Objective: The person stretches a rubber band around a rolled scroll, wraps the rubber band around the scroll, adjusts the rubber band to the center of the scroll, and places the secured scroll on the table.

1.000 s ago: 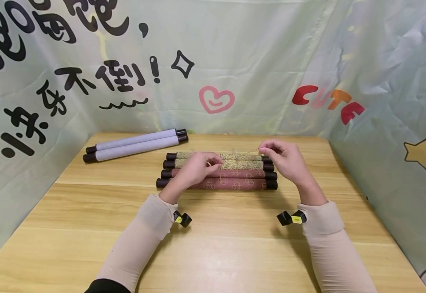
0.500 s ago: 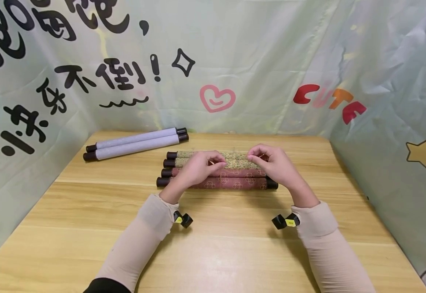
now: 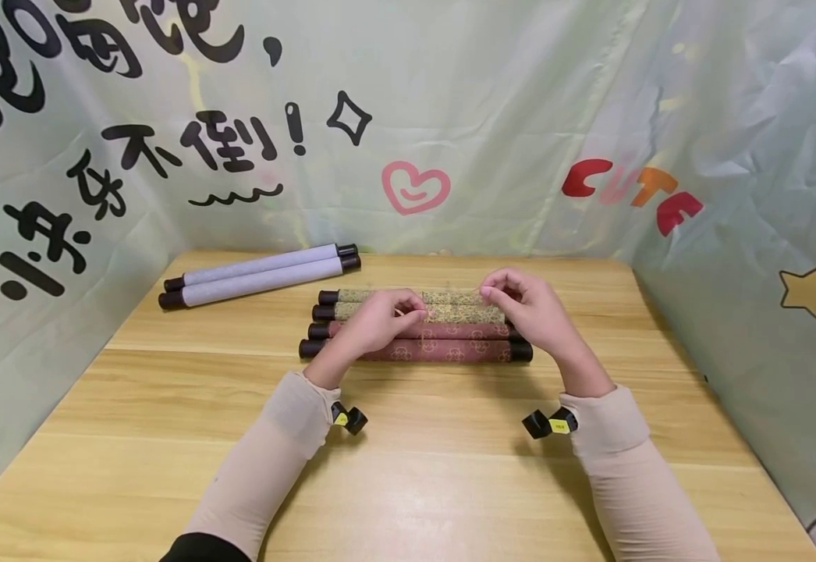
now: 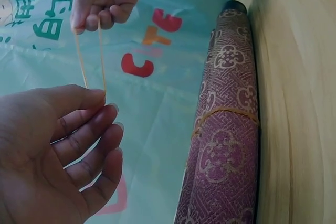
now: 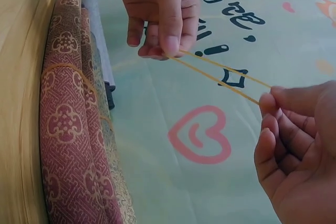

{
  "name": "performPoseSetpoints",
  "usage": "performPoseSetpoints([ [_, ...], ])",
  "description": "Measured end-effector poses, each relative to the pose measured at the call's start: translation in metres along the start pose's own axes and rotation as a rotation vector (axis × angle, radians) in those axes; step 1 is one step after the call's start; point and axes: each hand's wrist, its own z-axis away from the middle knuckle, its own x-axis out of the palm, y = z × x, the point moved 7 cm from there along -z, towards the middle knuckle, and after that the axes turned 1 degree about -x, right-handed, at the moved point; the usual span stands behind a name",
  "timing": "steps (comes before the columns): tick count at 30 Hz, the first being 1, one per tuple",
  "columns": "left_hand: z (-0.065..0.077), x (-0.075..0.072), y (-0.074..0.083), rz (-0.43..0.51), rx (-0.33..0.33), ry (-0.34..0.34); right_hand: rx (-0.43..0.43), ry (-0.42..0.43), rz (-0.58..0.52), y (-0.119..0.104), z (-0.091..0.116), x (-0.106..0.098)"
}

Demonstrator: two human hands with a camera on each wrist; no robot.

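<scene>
A thin yellowish rubber band (image 5: 215,80) is stretched in a narrow loop between my two hands. My left hand (image 3: 382,324) pinches one end between thumb and fingertips, above the rolled scrolls. The other end is pinched by my right hand (image 3: 534,312), over the right part of the scrolls. Beneath lie two red patterned scrolls (image 3: 460,351) side by side, with a rubber band (image 4: 231,110) round them. Behind these are two yellow-green patterned scrolls (image 3: 460,314), also banded around the middle. All have dark end knobs; my hands partly cover them in the head view.
Two lavender scrolls (image 3: 267,284) with black ends lie together at the back left of the wooden table (image 3: 415,484). A pale printed cloth (image 3: 506,117) stands as a wall behind and on both sides.
My right hand moved left toward my left hand, then slightly back to the right and up. My left hand has stayed nearly in place. The scrolls have not moved.
</scene>
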Motion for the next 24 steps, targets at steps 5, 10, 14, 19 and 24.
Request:
performPoseSetpoints([
  [5,-0.0002,-0.0012,0.0021,-0.008,0.013,0.001,-0.005,0.043,0.040,0.0002,-0.0018,-0.0012],
  [10,0.0004,0.0018,0.0034,0.022,0.031,-0.010,-0.009,0.053,0.081,-0.0007,-0.0015,0.0020],
  [14,0.0002,0.0052,0.0024,0.038,0.043,-0.020,-0.008,0.060,0.105,-0.0045,-0.0008,0.0030],
  [19,-0.0014,0.0077,0.0020,0.042,0.055,-0.035,-0.006,0.057,0.137,-0.0071,0.0003,0.0042],
  [24,-0.0048,0.0033,0.0018,0.034,0.050,-0.050,-0.003,0.062,0.177,-0.0078,0.0004,0.0022],
])
